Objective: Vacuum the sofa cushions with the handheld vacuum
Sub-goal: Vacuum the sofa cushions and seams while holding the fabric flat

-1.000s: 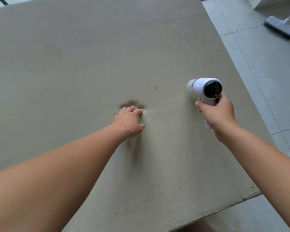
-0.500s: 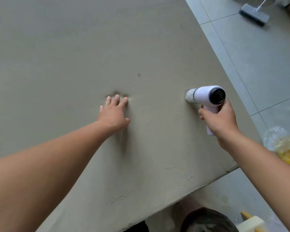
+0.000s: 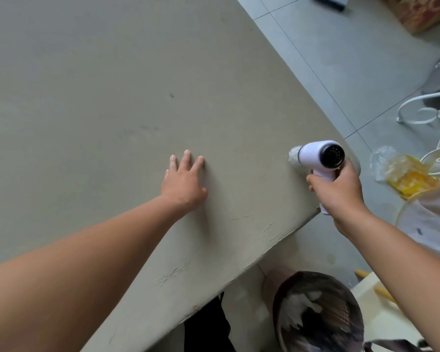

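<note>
A large grey-green sofa cushion [image 3: 112, 85] fills most of the view, its cover cracked near the front edge. My left hand [image 3: 184, 181] lies flat on it, fingers spread, holding nothing. My right hand [image 3: 338, 191] grips the handle of a white handheld vacuum [image 3: 318, 154] with a black rear vent. The vacuum's pale nozzle touches the cushion close to its right corner. A small dark speck [image 3: 172, 95] sits on the cushion above my left hand.
Grey tiled floor [image 3: 341, 59] lies right of the cushion. On it are a clear bag with yellow contents [image 3: 407, 176], white curled metal legs [image 3: 427, 115] and a patterned box [image 3: 422, 11]. A dark bin [image 3: 318, 313] stands below the cushion's front edge.
The vacuum has slid toward the cushion's right corner. My left hand has flattened and the dent under its fingers is gone. The view has swung right and down, showing more floor.
</note>
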